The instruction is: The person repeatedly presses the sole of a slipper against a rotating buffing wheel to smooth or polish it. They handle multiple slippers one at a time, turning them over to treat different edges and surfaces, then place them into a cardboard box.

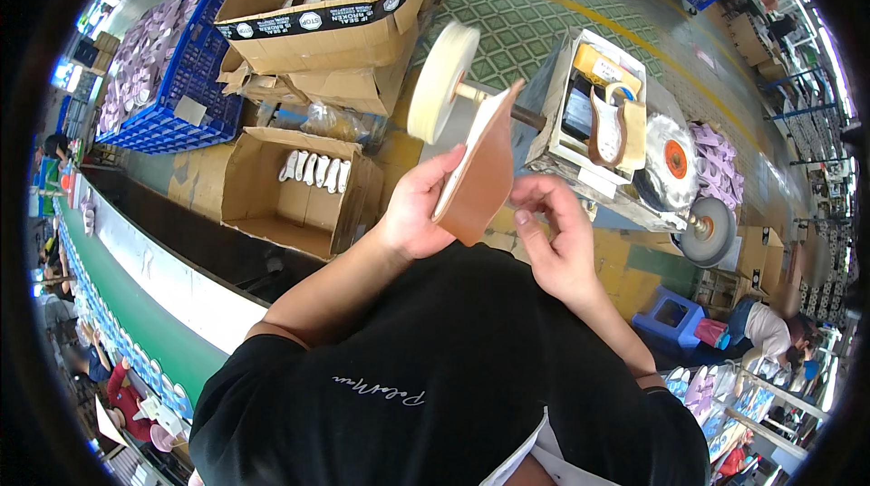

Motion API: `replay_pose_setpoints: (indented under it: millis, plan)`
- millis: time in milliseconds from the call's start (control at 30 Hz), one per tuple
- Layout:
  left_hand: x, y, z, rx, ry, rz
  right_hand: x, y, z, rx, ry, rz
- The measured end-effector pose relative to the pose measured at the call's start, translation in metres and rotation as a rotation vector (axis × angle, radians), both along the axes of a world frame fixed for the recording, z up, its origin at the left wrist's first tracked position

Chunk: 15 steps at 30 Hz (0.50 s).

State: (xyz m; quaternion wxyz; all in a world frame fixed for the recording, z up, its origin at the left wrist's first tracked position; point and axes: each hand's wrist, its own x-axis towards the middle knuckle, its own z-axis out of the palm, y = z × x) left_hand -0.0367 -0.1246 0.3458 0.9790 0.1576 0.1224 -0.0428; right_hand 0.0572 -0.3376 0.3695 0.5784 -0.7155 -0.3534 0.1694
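A brown shoe sole piece (pixel 485 173) with a white face along its left edge is tilted upright in front of my chest. My left hand (pixel 421 210) is closed on its left side, the thumb lying along the white face. Close to its right edge is my right hand (pixel 555 230), fingers loosely curled and apart. Its fingertips come up to the edge, and I cannot tell if they touch it. Just beyond the piece is a cream polishing wheel (pixel 444 83) on a shaft. Another sole piece (pixel 605 128), white with a brown rim, rests on the machine's top.
A fluffy white buffing wheel (pixel 669 163) and a grey wheel (pixel 709 230) are at the machine's right. Cardboard boxes (pixel 299 47) with shoe pieces and a blue crate (pixel 186 78) stand at the left. A green conveyor (pixel 154 305) runs along the left; people sit nearby.
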Motion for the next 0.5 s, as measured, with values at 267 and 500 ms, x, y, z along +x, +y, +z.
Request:
replay_pose_setpoints:
  millis: [267,500]
  plan:
    - [-0.007,0.084,0.001,0.44,0.204,-0.542,0.038,0.053,0.064,-0.343,-0.661,0.297]
    - [-0.014,0.142,-0.019,0.494,0.156,-0.558,0.023,0.119,0.012,-0.266,-0.23,0.184]
